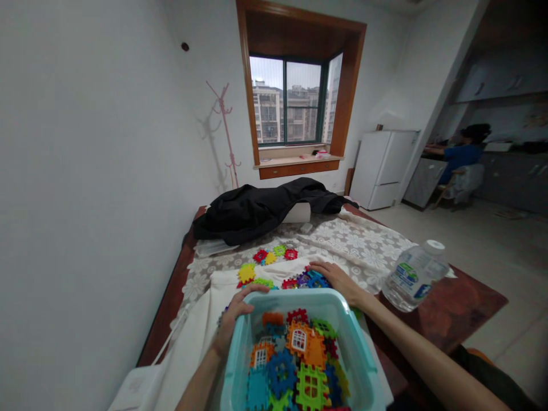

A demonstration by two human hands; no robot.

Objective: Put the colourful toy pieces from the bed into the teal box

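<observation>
A light blue plastic bin (358,337) sits right in front of me, with several colourful interlocking toy blocks (281,370) inside, some with window shapes. My left hand (234,319) is at the bin's far left corner, its thumb by the rim and its fingers curled over the outside; part of the grip is hidden. Beyond the far right corner, my right hand (336,281) lies with outstretched fingers on blue and purple blocks (311,278). Its fingertips touch them, and some are partly hidden behind the bin. A yellow block (246,273) lies on the cloth past my left hand.
More red, yellow and green blocks (279,251) lie farther back on the patterned tablecloth (359,240). A clear plastic bottle (413,277) with a white cap stands right of my right forearm. Black clothing (257,208) covers the table's far end. A person in blue (460,157) sits at far right.
</observation>
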